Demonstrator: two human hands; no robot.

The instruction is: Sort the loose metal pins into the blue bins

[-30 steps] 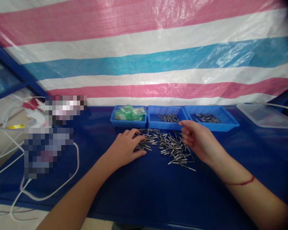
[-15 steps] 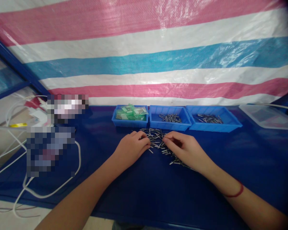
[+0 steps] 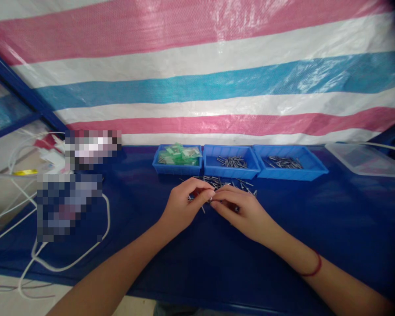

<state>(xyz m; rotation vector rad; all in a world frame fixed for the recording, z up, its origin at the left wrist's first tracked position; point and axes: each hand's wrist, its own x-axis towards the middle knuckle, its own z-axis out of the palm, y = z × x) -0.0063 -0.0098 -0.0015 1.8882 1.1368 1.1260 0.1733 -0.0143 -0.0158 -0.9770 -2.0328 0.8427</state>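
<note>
My left hand [image 3: 185,202] and my right hand [image 3: 245,211] meet fingertip to fingertip just above the table. Thumb and fingers of each are closed in a pinch. Between the tips shows a tiny silvery bit of a blind rivet [image 3: 211,199]; the rest of it is covered by the fingers. Behind and under both hands spreads a loose pile of blind rivets [image 3: 213,181], slim dark pins with silver ends, partly hidden by my hands. A few of them stick out past my right hand's knuckles.
Along the back stand a blue bin [image 3: 177,170] with green-marked packets and two blue bins [image 3: 228,171] [image 3: 311,171] with more rivets. A clear plastic lid or tray [image 3: 365,162] lies at right. White cables [image 3: 108,215] and blurred-out items occupy the left.
My right hand has moved left, away from the pile's right side, to meet my left hand. My left hand has shifted slightly right, its fingertips now pinched.
</note>
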